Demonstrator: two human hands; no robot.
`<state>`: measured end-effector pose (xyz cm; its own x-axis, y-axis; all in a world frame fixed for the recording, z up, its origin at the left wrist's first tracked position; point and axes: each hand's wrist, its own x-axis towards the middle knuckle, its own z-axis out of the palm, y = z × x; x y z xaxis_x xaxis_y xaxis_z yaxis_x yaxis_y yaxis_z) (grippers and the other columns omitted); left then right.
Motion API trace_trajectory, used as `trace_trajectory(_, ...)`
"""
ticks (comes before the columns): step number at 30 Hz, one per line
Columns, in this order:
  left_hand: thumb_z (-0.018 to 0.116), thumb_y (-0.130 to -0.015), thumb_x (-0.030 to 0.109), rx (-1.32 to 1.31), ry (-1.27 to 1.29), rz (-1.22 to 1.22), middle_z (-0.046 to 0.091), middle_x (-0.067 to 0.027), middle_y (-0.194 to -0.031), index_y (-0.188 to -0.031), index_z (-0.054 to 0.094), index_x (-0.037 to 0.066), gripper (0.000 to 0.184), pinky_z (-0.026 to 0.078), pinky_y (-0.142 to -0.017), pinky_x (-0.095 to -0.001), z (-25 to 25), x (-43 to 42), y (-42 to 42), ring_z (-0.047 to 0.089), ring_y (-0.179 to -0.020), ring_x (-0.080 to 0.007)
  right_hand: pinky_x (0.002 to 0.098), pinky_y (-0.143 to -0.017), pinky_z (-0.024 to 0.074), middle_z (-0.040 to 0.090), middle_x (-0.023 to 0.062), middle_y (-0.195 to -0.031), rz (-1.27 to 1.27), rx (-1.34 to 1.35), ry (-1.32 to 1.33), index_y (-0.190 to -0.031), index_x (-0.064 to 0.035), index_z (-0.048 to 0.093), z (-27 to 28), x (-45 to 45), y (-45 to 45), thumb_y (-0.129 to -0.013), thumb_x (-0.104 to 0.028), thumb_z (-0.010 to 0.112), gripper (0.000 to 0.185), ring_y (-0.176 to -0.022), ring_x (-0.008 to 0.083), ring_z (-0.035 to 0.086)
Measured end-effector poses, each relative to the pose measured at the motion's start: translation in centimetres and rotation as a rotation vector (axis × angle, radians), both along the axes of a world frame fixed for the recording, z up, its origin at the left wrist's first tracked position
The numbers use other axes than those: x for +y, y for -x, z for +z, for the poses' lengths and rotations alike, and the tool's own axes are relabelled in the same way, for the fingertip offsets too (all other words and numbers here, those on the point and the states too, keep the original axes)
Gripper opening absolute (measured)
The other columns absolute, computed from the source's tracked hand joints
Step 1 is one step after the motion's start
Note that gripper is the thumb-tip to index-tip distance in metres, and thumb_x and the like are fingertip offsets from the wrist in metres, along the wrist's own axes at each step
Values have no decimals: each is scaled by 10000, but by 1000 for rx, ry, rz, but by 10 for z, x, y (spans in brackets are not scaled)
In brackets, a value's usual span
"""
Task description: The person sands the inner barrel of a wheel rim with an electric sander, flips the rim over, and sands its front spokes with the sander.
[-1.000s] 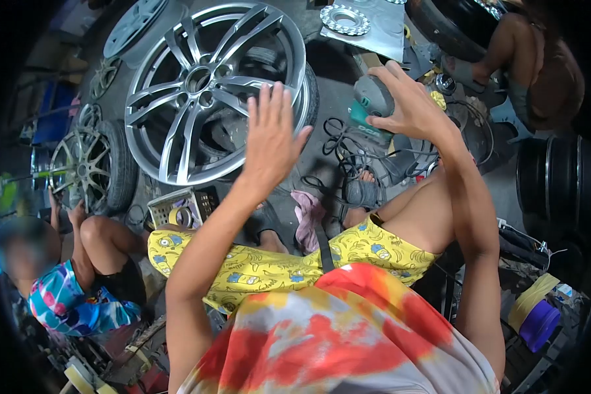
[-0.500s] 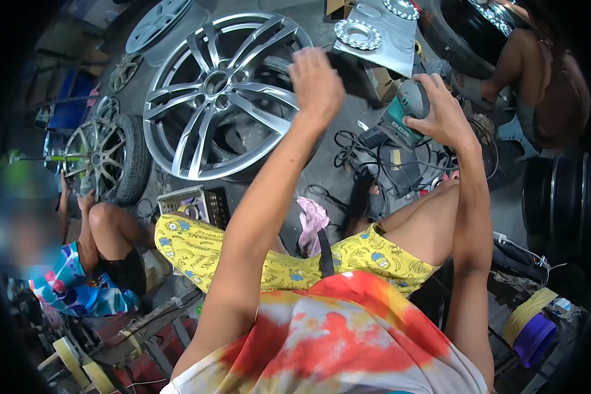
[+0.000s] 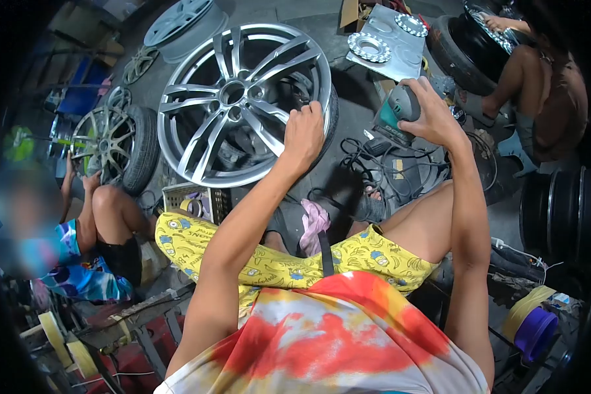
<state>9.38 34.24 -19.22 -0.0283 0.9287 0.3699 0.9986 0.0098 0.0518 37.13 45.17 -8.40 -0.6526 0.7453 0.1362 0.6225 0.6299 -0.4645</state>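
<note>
A large silver alloy wheel with split spokes lies face up in front of me, on top of a tyre that shows beneath it. My left hand is closed over the wheel's right-hand rim, its fingertips hidden from view. In my right hand is a green and grey palm sander, gripped by its rounded top and held up to the right of the wheel, apart from it. Its underside cannot be seen. A pink cloth hangs between my knees.
Tangled black cables lie below the sander. Behind it, a metal sheet bears round notched pieces. One person sits at left by a spoked wheel, another at right near a tyre. A crate stands near my left knee.
My left hand has come down from above the wheel and closed on its rim. The sander has shifted slightly left in my right hand, and the view has tilted a little.
</note>
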Motion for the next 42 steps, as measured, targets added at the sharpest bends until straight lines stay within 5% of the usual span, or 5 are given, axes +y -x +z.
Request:
trace_trajectory(12,620,-941,116,213,170,-313,367,-297,-1618,-1283,606,-105,407,318,-1256,-489,37,-95,2,339,-1537,-453,504,-970,510,550,169,-1220,26,103,-145,-1380,-103,551,9,0,32,-690,-212,822,749,-1140,440,608)
trace_trajectory(17,673,-1010,249,-510,468,-336,734,-227,-866,-948,777,14,264,553,-760,-488,114,-109,50,716,-774,-394,503,-963,516,558,159,-1205,103,132,-163,-1374,-127,563,27,-14,54,-680,-191,815,741,-1119,439,611)
trace_trajectory(21,681,-1015,228,-484,331,-148,713,-201,-797,-1055,764,-13,257,519,-676,-393,129,-90,115,646,-653,-257,491,-939,529,556,144,-1201,279,106,-127,-1360,-170,574,36,-24,78,-673,-133,789,721,-1074,433,618)
trace_trajectory(23,681,-995,288,-455,113,-83,721,-215,-776,-1019,775,5,299,547,-710,-457,118,-79,157,698,-718,-413,486,-922,540,552,132,-1199,328,42,-142,-1354,-184,580,39,-27,89,-667,-101,773,719,-1054,424,630)
trace_trajectory(42,738,-945,552,-785,203,936,761,-178,-945,-1064,733,-64,627,569,-892,-381,39,-161,359,755,-942,-265,463,-947,533,563,105,-1187,516,-126,-95,-1298,-179,611,62,-26,122,-625,-44,736,698,-1079,396,624)
